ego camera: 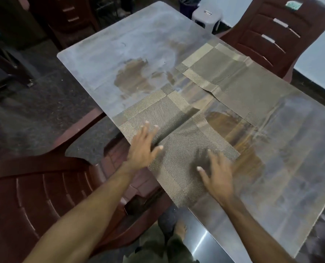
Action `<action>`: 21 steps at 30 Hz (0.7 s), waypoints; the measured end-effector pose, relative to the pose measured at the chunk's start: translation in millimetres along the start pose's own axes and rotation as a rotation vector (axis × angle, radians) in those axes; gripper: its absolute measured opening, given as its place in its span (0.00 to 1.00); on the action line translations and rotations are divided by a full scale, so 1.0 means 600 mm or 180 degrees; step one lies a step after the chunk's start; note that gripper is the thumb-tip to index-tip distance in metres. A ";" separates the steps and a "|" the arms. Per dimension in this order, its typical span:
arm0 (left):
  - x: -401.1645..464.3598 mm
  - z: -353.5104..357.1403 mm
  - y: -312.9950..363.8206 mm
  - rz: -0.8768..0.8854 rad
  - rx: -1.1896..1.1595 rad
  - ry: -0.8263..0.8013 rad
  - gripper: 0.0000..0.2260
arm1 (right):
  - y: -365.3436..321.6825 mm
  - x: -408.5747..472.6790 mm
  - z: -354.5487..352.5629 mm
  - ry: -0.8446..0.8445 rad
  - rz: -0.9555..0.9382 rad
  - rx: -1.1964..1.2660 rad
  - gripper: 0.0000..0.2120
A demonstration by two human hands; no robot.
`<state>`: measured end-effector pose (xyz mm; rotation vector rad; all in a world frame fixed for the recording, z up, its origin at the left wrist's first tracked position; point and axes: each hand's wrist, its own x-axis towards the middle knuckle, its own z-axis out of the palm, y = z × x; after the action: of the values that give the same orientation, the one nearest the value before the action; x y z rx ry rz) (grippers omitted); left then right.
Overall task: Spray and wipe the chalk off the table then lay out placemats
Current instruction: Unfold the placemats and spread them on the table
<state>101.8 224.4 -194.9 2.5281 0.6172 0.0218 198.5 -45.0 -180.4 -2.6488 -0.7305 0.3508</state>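
A woven beige placemat point(180, 133) lies along the near left edge of the table point(131, 40), creased across its middle. My left hand point(144, 147) presses flat on it near the crease, fingers spread. My right hand point(216, 175) hovers or rests over the mat's near right part, fingers spread and blurred. A second placemat point(232, 78) lies flat by the far right edge. The tabletop shows pale chalky smears and a damp brown patch point(133, 76) in the middle.
A dark red plastic chair point(44, 186) stands at the table's near left side, another chair point(279, 35) at the far right. A small white stool point(207, 16) sits beyond the table. My foot point(180, 228) shows below the table edge.
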 end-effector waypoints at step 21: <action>0.106 0.019 -0.029 -0.0481 0.0741 -0.0881 0.38 | -0.043 0.088 0.056 -0.1054 -0.0311 -0.1054 0.46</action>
<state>153.0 259.6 -220.5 2.6298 0.7293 -0.4714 220.3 13.1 -207.3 -2.8806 -1.1010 0.7075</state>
